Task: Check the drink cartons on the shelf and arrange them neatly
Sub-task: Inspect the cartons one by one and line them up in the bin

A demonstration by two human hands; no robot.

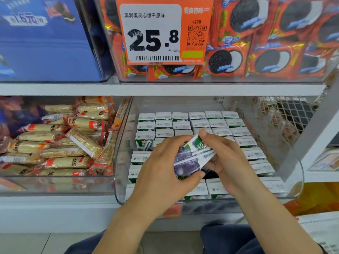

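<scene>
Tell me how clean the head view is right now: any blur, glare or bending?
Head view: evenly lit, the price tag readable; the held carton and both hands, left and right, slightly soft; the blue box top left blurred; pale reflections on the clear bin; wide-angle bending tilts the right upright.

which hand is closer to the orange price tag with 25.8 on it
Right. The right hand holds the upper end of the tilted drink carton, its fingertips reaching highest toward the price tag. The left hand grips the carton's lower end, farther below the tag.
</scene>
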